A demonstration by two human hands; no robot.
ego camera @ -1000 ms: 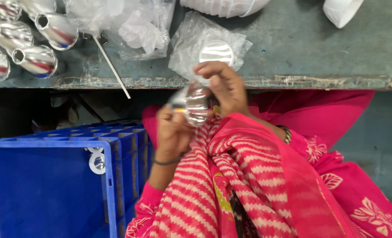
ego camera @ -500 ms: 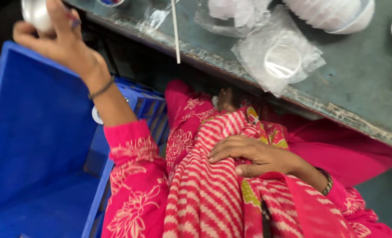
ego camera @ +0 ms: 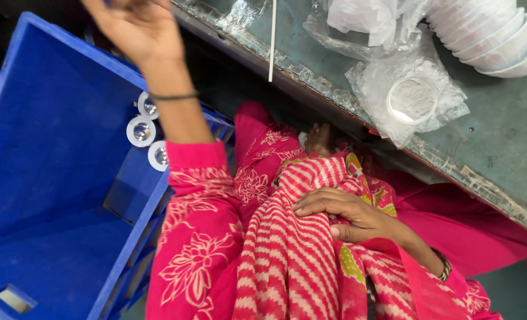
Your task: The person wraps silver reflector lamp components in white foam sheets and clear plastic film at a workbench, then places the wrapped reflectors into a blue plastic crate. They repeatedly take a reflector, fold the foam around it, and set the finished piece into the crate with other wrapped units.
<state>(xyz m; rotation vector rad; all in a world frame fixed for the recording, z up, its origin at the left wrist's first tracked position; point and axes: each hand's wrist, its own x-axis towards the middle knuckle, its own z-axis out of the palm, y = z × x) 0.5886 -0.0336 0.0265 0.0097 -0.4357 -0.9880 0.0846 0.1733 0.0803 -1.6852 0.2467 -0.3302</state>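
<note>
The blue crate [ego camera: 44,195] fills the 9 o'clock side, its floor bare where it shows. Three round white fittings [ego camera: 142,130] with shiny centres sit at its right wall, just beside the forearm. The left hand [ego camera: 134,26] is raised at 11 o'clock, over the far edge of the crate. Its fingers run out of the frame at the top, so I cannot tell if they hold something or are spread.

To do this reach well, I think the hand should stay above the crate wall and come down straight, so the sleeve [ego camera: 195,225] does not push the fittings.

The right hand [ego camera: 349,213] rests at 5 o'clock on the striped scarf [ego camera: 287,255] in the lap. Its fingers are loosely together and flat, and they pinch nothing.

The tabletop [ego camera: 494,148] goes from 12 to 3 o'clock; it is grey-green, worn, with a chipped front edge. On it lie a thin white rod [ego camera: 272,41], a clear bag [ego camera: 408,101] with a round ring inside, crumpled plastic [ego camera: 358,18], and a stack of white housings [ego camera: 482,32] at 1 o'clock. Under the tabletop it is dark, and little of the room shows.
</note>
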